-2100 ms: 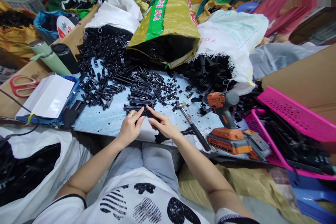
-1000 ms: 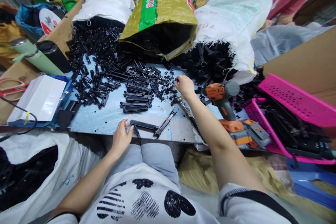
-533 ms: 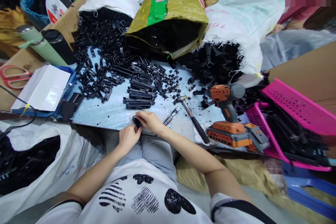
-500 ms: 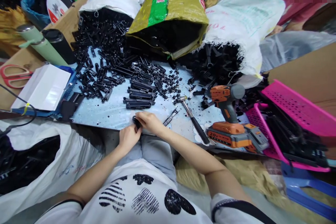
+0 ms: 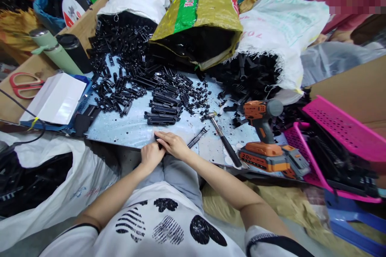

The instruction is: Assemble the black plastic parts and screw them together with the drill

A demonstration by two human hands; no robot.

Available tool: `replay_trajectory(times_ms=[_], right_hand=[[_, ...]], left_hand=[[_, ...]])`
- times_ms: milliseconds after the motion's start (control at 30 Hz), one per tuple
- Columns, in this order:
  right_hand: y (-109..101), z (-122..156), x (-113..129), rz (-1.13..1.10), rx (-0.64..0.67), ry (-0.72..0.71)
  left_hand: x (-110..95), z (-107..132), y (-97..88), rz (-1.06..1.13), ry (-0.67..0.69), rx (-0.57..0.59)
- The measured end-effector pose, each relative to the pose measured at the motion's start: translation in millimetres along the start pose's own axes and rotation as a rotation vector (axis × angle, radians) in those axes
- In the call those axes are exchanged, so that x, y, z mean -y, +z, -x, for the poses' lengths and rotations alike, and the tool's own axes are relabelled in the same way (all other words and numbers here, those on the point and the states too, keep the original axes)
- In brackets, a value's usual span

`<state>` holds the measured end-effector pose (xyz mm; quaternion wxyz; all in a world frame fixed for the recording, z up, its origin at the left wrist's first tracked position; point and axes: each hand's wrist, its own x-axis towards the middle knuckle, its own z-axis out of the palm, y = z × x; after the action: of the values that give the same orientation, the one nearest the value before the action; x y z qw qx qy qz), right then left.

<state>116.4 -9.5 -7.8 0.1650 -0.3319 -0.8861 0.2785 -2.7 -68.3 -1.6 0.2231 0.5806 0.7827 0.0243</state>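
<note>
Two bare hands are meeting at the near edge of the pale blue worktable (image 5: 126,128). The left hand (image 5: 151,155) and right hand (image 5: 172,145) are pinching a small black plastic part (image 5: 157,138), seemingly pressing it together, which is calling for a steady, aligned squeeze. The orange cordless drill (image 5: 262,136) is showing "20V" on its battery.

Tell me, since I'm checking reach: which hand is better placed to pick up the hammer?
Right, probably. The right hand lies nearer the hammer, which rests on the table to its right; the left hand sits beyond it and would have to cross over.
</note>
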Motion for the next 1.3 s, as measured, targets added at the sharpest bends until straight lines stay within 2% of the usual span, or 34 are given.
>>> replay_trajectory(times_ms=[133,200,233,300,367,433,467,533,600,667,767,867,933,1033,1100,1167,1233,1300], right_hand=[[8,-1,3,0.136,0.023,0.072],[3,3,4,0.13,0.032,0.047],[-3,7,2,0.112,0.029,0.02],[-23,20,-9,0.102,-0.001,-0.037],[-44,36,-34,0.188,-0.041,-0.061],[-60,51,-66,0.347,-0.026,-0.076],[-65,57,-82,0.417,0.013,-0.101],[-69,62,-106,0.505,0.097,-0.184],[-71,62,-113,0.51,0.137,-0.314],[-78,62,-99,0.443,0.09,-0.429],[-95,66,-49,0.204,0.006,-0.496],[-103,74,4,-0.171,0.049,-0.57],[-94,78,28,-0.393,0.05,-0.599],[-65,81,39,-0.55,-0.081,-0.531],[-48,80,32,-0.56,-0.181,-0.473],[-41,75,17,-0.491,-0.217,-0.41],[-46,67,0,-0.334,-0.163,-0.34],[-57,59,-13,-0.096,-0.042,-0.253]], left_hand=[[0,4,4.4,-0.025,-0.002,-0.012],[5,5,7.1,-0.034,0.022,-0.019],[10,5,7.5,-0.039,0.075,-0.038],[21,-2,5.6,-0.052,0.305,-0.142],[30,-16,1.3,-0.097,0.676,-0.265],[30,-36,-2.0,-0.193,1.051,-0.304],[27,-46,-2.6,-0.253,1.18,-0.29],[16,-62,-2.9,-0.35,1.284,-0.253],[6,-68,-5.8,-0.372,1.276,-0.23],[2,-60,-15.6,-0.305,1.25,-0.235],[3,-23,-43.2,-0.023,1.244,-0.262],[2,24,-69.6,0.39,1.316,-0.139],[0,47,-77.0,0.586,1.31,-0.081],[0,60,-75.3,0.707,1.238,-0.094],[4,55,-73.4,0.645,1.182,-0.086],[10,40,-74.3,0.474,1.094,-0.044],[16,22,-76.7,0.243,0.978,-0.015],[20,5,-78.2,0.009,0.862,-0.016]])
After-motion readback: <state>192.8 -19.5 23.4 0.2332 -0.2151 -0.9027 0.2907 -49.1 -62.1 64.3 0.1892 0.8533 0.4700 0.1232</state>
